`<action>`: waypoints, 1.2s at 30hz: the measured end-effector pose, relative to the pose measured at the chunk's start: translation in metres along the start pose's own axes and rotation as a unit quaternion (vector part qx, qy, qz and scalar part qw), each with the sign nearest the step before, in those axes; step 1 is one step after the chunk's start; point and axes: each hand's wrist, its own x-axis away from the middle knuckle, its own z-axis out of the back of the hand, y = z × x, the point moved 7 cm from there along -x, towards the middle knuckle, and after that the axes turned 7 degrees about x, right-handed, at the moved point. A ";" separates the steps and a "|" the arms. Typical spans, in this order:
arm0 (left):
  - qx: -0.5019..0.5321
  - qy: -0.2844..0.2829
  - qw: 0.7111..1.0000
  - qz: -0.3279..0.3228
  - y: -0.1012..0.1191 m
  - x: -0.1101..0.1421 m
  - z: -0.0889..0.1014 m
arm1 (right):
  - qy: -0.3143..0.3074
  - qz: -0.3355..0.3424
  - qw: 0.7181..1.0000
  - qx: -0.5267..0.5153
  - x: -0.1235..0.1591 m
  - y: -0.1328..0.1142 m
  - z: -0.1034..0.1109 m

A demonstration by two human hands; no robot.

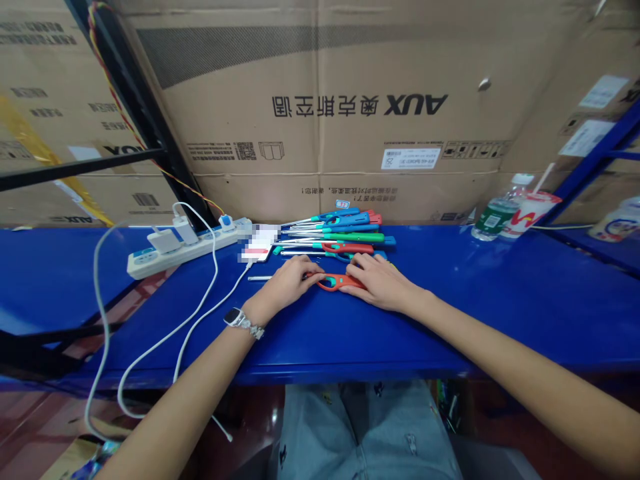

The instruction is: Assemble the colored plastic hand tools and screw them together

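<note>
A red-orange long-nosed lighter (341,281) lies level just above or on the blue tabletop, its metal nozzle pointing left. My left hand (291,280) pinches it near the trigger guard, with the nozzle passing behind the fingers. Around the handle's right end curl the fingers of my right hand (377,279), covering that end. Just beyond my hands lies a pile of similar lighters in blue, green and red, among them a green one (357,237) and a red one (350,247). Most of their nozzles point left.
To the left, a white power strip (190,250) holds plugs, and white cables hang over the blue table's (400,347) front edge. A phone (261,243) lies beside the lighters. A bottle (500,210) and a paper cup (531,212) stand right. Cardboard boxes (350,147) form the back.
</note>
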 end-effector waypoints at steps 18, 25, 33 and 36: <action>0.046 0.013 0.999 -0.014 0.015 0.002 -0.011 | 0.011 -0.072 0.991 -0.110 0.003 0.010 0.000; 0.121 0.021 0.992 -0.010 0.014 0.003 -0.012 | 0.046 -0.006 0.984 -0.175 -0.028 -0.007 0.014; 0.014 0.011 0.999 0.038 -0.007 0.017 0.015 | 0.051 -0.026 0.956 -0.287 -0.046 -0.010 -0.008; 0.003 0.000 1.000 0.029 -0.010 0.017 0.018 | 0.049 -0.034 0.948 -0.313 -0.045 -0.008 -0.010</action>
